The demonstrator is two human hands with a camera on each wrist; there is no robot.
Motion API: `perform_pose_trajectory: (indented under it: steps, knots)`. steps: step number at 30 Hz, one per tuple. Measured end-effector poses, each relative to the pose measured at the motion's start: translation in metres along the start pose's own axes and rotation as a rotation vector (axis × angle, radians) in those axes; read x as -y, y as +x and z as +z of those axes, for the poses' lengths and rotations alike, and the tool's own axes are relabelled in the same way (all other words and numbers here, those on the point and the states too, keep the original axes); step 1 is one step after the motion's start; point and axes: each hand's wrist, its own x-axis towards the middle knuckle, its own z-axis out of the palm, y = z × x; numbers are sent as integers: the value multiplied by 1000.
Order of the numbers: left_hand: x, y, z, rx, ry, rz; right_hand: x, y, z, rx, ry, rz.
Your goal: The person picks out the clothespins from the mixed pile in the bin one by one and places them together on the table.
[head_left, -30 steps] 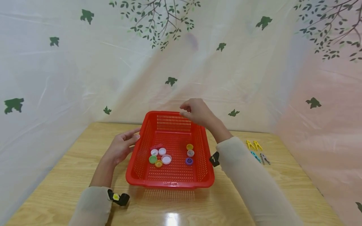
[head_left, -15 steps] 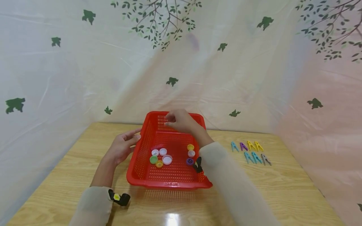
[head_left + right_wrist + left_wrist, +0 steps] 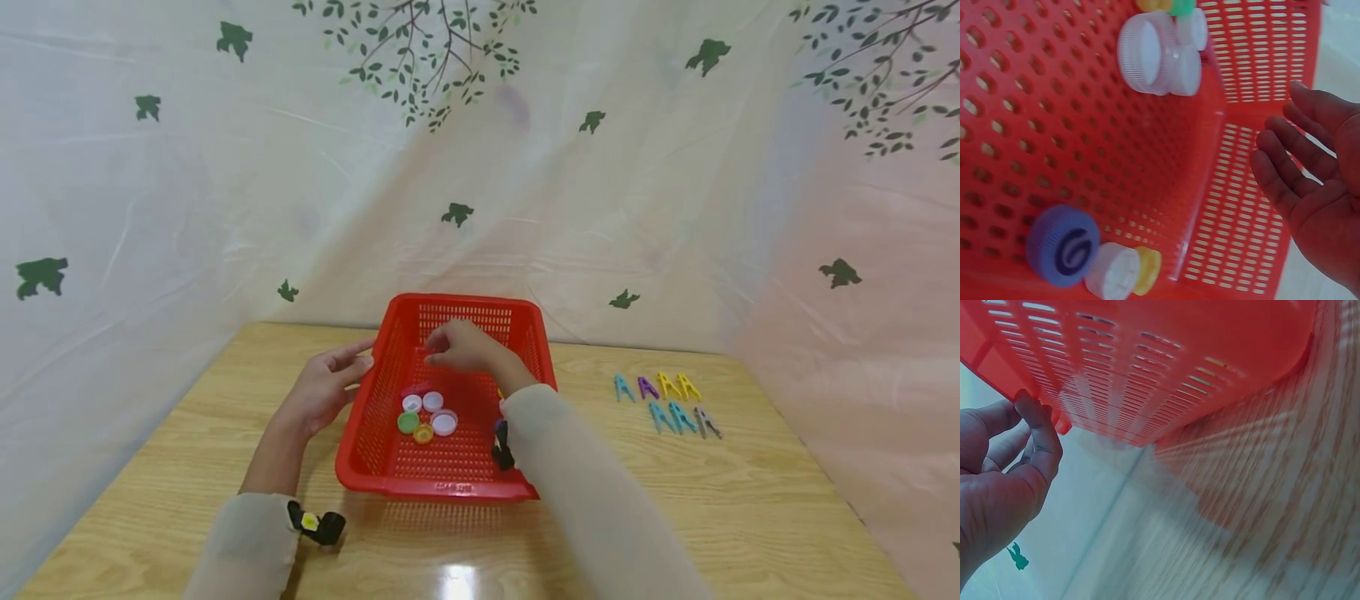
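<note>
A red slotted basket [image 3: 442, 492] stands mid-table. My left hand [image 3: 348, 360] rests against its left rim with the fingers nearly straight; in the left wrist view the left hand's fingertips [image 3: 1030, 403] touch the basket's edge [image 3: 1147, 375]. My right hand [image 3: 442, 348] hovers inside the basket near its back wall, above the white bottle caps [image 3: 431, 402], a green cap [image 3: 407, 422] and an orange cap [image 3: 423, 433]. In the right wrist view the right hand [image 3: 1279, 134] is relaxed and holds nothing. A purple cap [image 3: 1063, 245], a white cap [image 3: 1113, 270] and a yellow cap [image 3: 1147, 270] lie nearby.
Several coloured clothespins [image 3: 663, 400] lie in two rows on the wooden table [image 3: 750, 500], right of the basket. A leaf-printed plastic sheet [image 3: 225, 208] walls in the back and sides. My right sleeve [image 3: 585, 500] crosses the basket's near right corner.
My right hand came down and to the left from above the basket's far right rim into the basket. That uncovered more clothespins. My left hand stayed put.
</note>
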Motion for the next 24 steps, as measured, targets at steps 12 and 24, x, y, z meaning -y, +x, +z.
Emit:
perform_pose_trajectory:
  steps: [12, 24]
  knots:
    - [1, 2, -1, 19, -7, 15, -4, 0, 14, 97, 15, 101]
    - [-1, 1, -2, 19, -4, 8, -8, 4, 20, 150, -20, 142]
